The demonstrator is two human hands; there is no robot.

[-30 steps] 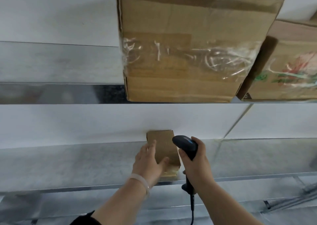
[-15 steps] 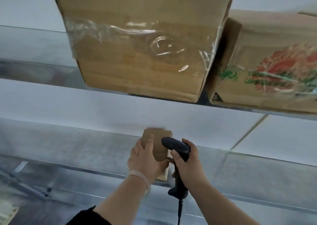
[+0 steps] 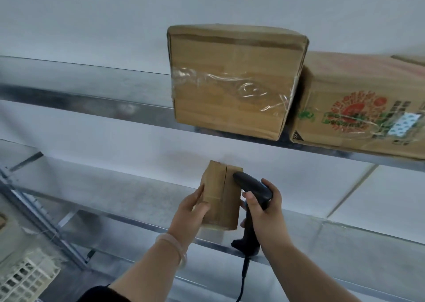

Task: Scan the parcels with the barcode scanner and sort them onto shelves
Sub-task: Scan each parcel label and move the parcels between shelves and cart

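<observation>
A small brown cardboard parcel point(image 3: 226, 198) stands at the front edge of the middle metal shelf point(image 3: 138, 200). My left hand point(image 3: 189, 212) grips its left side, thumb on the front face. My right hand point(image 3: 264, 212) holds a black corded barcode scanner point(image 3: 253, 189) by its handle, just right of the parcel, with the scanner head against the parcel's upper right corner.
On the upper shelf point(image 3: 92, 103) sit a large taped cardboard box point(image 3: 232, 78) and, to its right, a box with a red and green print point(image 3: 358, 108). A white lattice crate point(image 3: 27, 278) lies at the lower left. White wall behind the shelves.
The view has swung, so the upper boxes now sit higher and further right. The small parcel shows more of its front, and the scanner head has come up against it.
</observation>
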